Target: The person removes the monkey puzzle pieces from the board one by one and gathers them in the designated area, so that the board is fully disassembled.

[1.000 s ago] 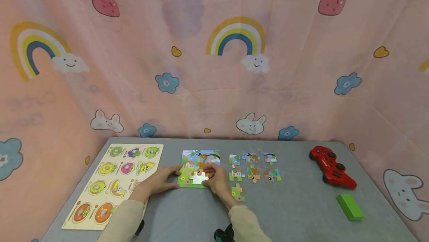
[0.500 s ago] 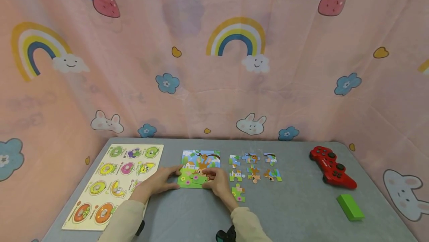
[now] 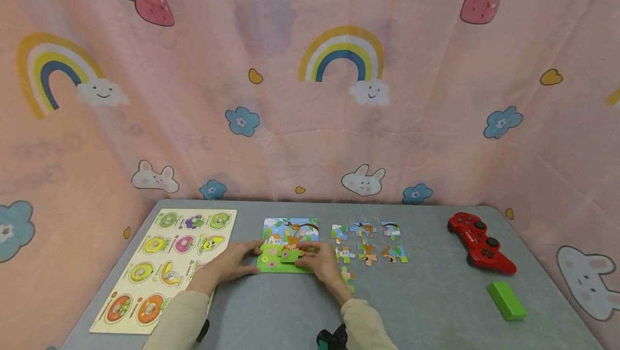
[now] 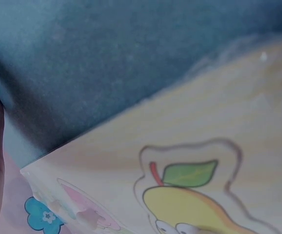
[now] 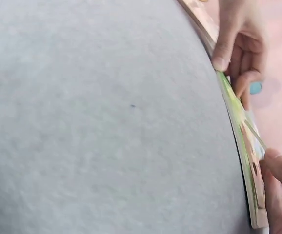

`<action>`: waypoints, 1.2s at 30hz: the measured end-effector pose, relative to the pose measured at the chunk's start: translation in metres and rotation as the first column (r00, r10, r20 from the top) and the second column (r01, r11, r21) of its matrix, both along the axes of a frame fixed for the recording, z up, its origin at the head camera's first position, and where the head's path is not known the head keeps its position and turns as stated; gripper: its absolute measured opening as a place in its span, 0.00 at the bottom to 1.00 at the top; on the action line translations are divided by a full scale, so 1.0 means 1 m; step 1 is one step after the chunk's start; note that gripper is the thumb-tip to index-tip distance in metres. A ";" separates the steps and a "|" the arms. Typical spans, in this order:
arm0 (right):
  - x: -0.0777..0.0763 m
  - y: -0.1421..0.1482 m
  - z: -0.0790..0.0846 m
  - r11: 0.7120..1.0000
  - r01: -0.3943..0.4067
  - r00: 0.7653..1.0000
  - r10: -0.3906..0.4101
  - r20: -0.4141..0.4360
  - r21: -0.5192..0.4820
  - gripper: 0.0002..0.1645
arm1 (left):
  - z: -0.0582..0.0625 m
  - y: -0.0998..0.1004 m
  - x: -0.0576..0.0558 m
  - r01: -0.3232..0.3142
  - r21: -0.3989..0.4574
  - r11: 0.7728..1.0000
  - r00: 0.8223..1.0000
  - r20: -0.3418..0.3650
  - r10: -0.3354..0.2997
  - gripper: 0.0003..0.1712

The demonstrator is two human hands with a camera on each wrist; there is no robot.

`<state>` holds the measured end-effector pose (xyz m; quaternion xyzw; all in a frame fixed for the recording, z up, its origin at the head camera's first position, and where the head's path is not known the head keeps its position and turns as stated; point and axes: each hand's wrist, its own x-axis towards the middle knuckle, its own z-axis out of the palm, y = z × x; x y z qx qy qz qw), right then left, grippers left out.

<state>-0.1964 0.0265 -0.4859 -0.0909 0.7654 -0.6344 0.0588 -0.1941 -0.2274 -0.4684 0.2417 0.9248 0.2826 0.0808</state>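
Note:
A small jigsaw board (image 3: 276, 225) printed with a squirrel on a branch and a house lies on the table. My left hand (image 3: 230, 265) holds its left edge, forefinger higher up and thumb at the near corner. In the right wrist view, the fingers of the left hand (image 5: 241, 53) are curled at the board. Over the board's lower middle, my right hand (image 3: 319, 262) pinches a green jigsaw piece (image 3: 289, 257) with a pink flower. Edge-on in the right wrist view, this jigsaw piece (image 5: 254, 132) stands tilted up from the board.
Several loose jigsaw pieces (image 3: 367, 253) lie right of the board; my right wrist partly covers the nearest. A fruit puzzle board (image 3: 108, 327) lies under my left forearm. At the right are a red game controller (image 3: 479, 242) and a green block (image 3: 506, 300). Behind hangs a pink printed curtain (image 3: 310, 134).
My right hand has shifted slightly right and tilted the jigsaw piece; its bright glare is gone and its green print shows. The left hand has stayed in place.

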 end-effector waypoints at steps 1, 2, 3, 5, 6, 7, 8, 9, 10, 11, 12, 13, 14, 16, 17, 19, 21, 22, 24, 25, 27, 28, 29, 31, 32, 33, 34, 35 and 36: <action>0.000 0.002 0.000 1.000 -0.010 1.000 0.010 0.007 -0.017 0.20 | 0.000 0.000 0.000 0.001 0.001 1.000 1.000 -0.002 -0.001 0.39; -0.001 0.004 0.001 0.999 -0.018 1.000 0.018 0.017 -0.034 0.20 | 0.000 0.001 0.000 0.001 0.003 1.000 1.000 -0.002 -0.001 0.38; -0.001 0.006 0.002 0.998 -0.025 0.999 0.027 0.032 -0.056 0.20 | 0.000 0.001 0.000 0.000 0.001 1.000 1.000 -0.003 0.000 0.38; -0.002 0.009 0.003 0.995 -0.036 0.998 0.041 0.052 -0.097 0.21 | 0.000 0.002 0.000 0.002 -0.009 1.000 1.000 -0.015 -0.002 0.38; -0.001 0.010 0.006 0.993 -0.036 0.997 0.043 0.063 -0.116 0.21 | 0.000 0.002 0.000 0.002 -0.011 1.000 1.000 -0.021 -0.002 0.38; -0.003 0.012 0.005 0.991 -0.037 0.996 0.046 0.071 -0.130 0.21 | 0.001 0.003 0.000 0.002 -0.014 1.000 1.000 -0.026 -0.002 0.38; -0.004 0.013 0.004 0.989 -0.034 0.996 0.046 0.080 -0.141 0.21 | 0.001 0.003 0.000 0.004 -0.016 1.000 1.000 -0.031 -0.004 0.38; -0.005 0.015 0.004 0.988 -0.031 0.995 0.044 0.085 -0.152 0.21 | 0.001 0.003 0.000 0.007 -0.021 1.000 0.999 -0.039 -0.007 0.38; -0.006 0.016 0.003 0.987 -0.028 0.995 0.042 0.088 -0.156 0.21 | 0.002 0.003 0.000 0.010 -0.023 1.000 0.999 -0.045 -0.011 0.38; -0.007 0.018 0.003 0.987 -0.031 0.995 0.045 0.086 -0.155 0.21 | 0.002 0.003 0.001 0.012 -0.023 1.000 0.999 -0.048 -0.013 0.38; -0.008 0.019 0.002 0.986 -0.031 0.994 0.046 0.095 -0.161 0.21 | 0.002 0.003 0.000 0.012 -0.023 1.000 0.999 -0.049 -0.013 0.38; -0.010 0.021 -0.001 0.986 -0.033 0.994 0.050 0.101 -0.165 0.21 | 0.003 0.002 0.001 0.014 -0.024 1.000 0.999 -0.052 -0.015 0.38; -0.010 0.022 0.001 0.985 -0.035 0.993 0.054 0.107 -0.171 0.21 | 0.002 0.002 0.001 0.014 -0.023 1.000 0.998 -0.054 -0.016 0.39; -0.011 0.025 0.002 0.983 -0.051 0.989 0.074 0.125 -0.178 0.22 | 0.001 0.001 0.001 0.014 -0.023 1.000 0.998 -0.056 -0.015 0.39; -0.011 0.026 0.003 0.980 -0.064 0.986 0.091 0.138 -0.187 0.22 | 0.000 0.001 0.000 0.013 -0.023 1.000 0.998 -0.057 -0.014 0.39; -0.012 0.029 0.004 0.974 -0.086 0.978 0.122 0.171 -0.208 0.22 | -0.001 0.000 0.000 0.010 -0.021 1.000 0.998 -0.058 -0.012 0.39; -0.012 0.033 0.005 0.967 -0.104 0.968 0.152 0.200 -0.232 0.23 | -0.002 0.001 0.000 0.009 -0.023 1.000 0.998 -0.060 -0.011 0.39; -0.012 0.035 0.006 0.963 -0.110 0.963 0.164 0.211 -0.245 0.23 | -0.002 0.001 0.000 0.008 -0.023 1.000 0.998 -0.059 -0.010 0.39; -0.012 0.039 0.006 0.956 -0.114 0.956 0.180 0.230 -0.271 0.24 | -0.003 0.001 -0.001 0.009 -0.021 1.000 0.998 -0.060 -0.011 0.39; -0.012 0.041 0.006 0.954 -0.118 0.956 0.185 0.229 -0.277 0.24 | -0.003 0.001 -0.001 0.011 -0.021 1.000 0.998 -0.061 -0.012 0.39; -0.012 0.046 0.005 0.950 -0.129 0.953 0.198 0.228 -0.285 0.25 | -0.003 0.001 -0.001 0.011 -0.022 1.000 0.998 -0.061 -0.013 0.39; -0.012 0.048 0.005 0.948 -0.137 0.953 0.206 0.224 -0.287 0.25 | -0.004 0.000 -0.001 0.010 -0.021 1.000 0.998 -0.060 -0.011 0.39; -0.012 0.051 0.005 0.947 -0.146 0.952 0.213 0.220 -0.286 0.25 | -0.004 0.000 -0.001 0.009 -0.022 1.000 0.998 -0.058 -0.010 0.39; -0.012 0.057 0.005 0.946 -0.162 0.949 0.227 0.217 -0.280 0.25 | -0.004 0.001 0.000 0.005 -0.021 1.000 0.999 -0.052 -0.006 0.39; -0.011 0.060 0.005 0.950 -0.165 0.950 0.226 0.217 -0.267 0.25 | -0.004 0.001 0.000 0.005 -0.021 1.000 0.999 -0.052 -0.006 0.39; -0.011 0.063 0.006 0.954 -0.169 0.951 0.224 0.213 -0.248 0.26 | -0.004 0.001 0.001 0.005 -0.020 1.000 0.999 -0.049 -0.006 0.39; -0.011 0.066 0.006 0.956 -0.172 0.952 0.223 0.211 -0.237 0.26 | -0.004 0.001 0.001 0.004 -0.018 1.000 0.999 -0.048 -0.005 0.39; -0.010 0.069 0.006 0.960 -0.172 0.953 0.219 0.210 -0.223 0.26 | -0.004 0.001 0.001 0.004 -0.014 1.000 0.999 -0.042 -0.004 0.39; -0.010 0.072 0.007 0.963 -0.167 0.953 0.213 0.215 -0.211 0.26 | -0.004 0.001 0.001 0.005 -0.011 1.000 0.999 -0.041 -0.006 0.39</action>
